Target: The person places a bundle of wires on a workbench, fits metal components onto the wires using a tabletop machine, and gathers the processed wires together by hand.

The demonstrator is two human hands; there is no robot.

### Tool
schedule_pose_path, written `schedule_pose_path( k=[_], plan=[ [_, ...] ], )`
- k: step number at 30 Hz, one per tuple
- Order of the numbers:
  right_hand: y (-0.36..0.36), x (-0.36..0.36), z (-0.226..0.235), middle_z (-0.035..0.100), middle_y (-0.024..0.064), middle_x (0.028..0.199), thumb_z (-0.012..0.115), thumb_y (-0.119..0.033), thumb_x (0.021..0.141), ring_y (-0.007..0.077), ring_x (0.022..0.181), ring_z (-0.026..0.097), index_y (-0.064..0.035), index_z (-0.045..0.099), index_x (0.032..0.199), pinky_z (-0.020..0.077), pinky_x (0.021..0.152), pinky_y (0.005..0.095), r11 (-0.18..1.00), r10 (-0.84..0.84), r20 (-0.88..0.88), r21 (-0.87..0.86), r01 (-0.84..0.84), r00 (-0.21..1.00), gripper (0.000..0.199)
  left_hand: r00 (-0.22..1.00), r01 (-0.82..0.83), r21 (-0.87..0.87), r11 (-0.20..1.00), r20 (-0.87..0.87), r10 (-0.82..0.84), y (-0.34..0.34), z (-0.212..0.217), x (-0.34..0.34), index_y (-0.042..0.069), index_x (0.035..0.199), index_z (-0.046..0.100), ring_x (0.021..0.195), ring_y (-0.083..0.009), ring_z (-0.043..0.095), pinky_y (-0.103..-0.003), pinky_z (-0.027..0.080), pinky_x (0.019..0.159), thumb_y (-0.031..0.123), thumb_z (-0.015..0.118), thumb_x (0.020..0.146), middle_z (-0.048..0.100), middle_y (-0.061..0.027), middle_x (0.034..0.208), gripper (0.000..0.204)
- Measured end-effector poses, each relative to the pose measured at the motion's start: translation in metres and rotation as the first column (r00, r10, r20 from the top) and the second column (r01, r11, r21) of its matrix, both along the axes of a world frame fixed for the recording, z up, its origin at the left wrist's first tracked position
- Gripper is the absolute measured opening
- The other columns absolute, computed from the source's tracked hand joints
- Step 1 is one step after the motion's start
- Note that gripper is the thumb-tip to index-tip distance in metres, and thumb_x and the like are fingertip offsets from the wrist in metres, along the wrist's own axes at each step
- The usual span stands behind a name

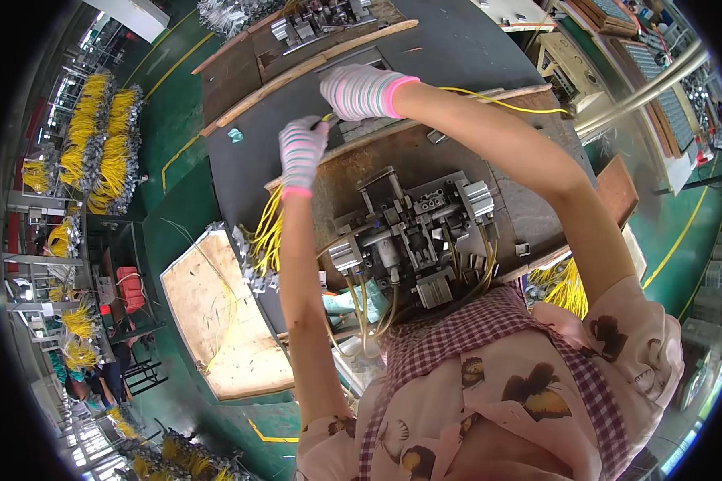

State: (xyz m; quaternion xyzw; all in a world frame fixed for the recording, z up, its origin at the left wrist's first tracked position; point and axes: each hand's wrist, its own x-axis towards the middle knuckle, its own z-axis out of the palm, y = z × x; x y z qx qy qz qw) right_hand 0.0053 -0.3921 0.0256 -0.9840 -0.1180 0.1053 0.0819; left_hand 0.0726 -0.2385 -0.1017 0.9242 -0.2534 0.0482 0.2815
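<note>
I wear white gloves with coloured stripes and pink cuffs. My left hand (301, 152) is closed, with the dark end of a yellow cable (505, 102) showing at its fingertips. Close beside it, my right hand (359, 90) is curled palm down over a shallow recess in the dark tabletop; what its fingers hold is hidden. The cable shows again beyond my right wrist and stretches to the table's right side. Nearer to me, between my forearms, a metal clamping fixture (413, 228) with cylinders and hoses is mounted on a brown board.
A bundle of yellow cables (266, 232) hangs at the table's left edge, with another bundle (565, 287) near my right elbow. Wooden strips (313, 68) cross the tabletop. A second fixture (321, 22) stands at the far side. Racks of yellow cables (96, 144) line the left.
</note>
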Motion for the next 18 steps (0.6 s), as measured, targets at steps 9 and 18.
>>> schedule_pose_path(
  k=[9,18],
  plan=[
    [-0.072,0.017,-0.18,0.065,0.0257,0.104,0.067,-0.022,0.077,0.0368,0.099,0.063,0.0024,0.064,0.111,0.0498,0.086,0.0424,0.836,-0.374,-0.046,0.415,0.358,0.926,0.042,0.991,0.012,0.132,0.991,-0.132,0.006,-0.052,-0.031,-0.017,0.013,0.108,0.068,0.098,-0.0364,0.063,-0.044,0.051,0.087,0.032,0.062,0.086,0.068,-0.0161,0.103,0.03],
    [-0.173,-0.237,-0.153,0.06,0.0094,0.123,0.069,-0.019,0.087,0.0159,0.11,0.057,-0.0027,0.048,0.132,0.046,0.094,0.0332,0.708,-0.419,-0.031,0.615,0.348,0.908,0.052,0.882,0.329,-0.277,0.903,0.433,-0.189,-0.026,0.013,-0.094,0.01,0.113,0.064,0.093,-0.028,0.061,-0.04,0.049,0.081,0.02,0.066,0.085,0.063,-0.0141,0.109,0.03]
  ],
)
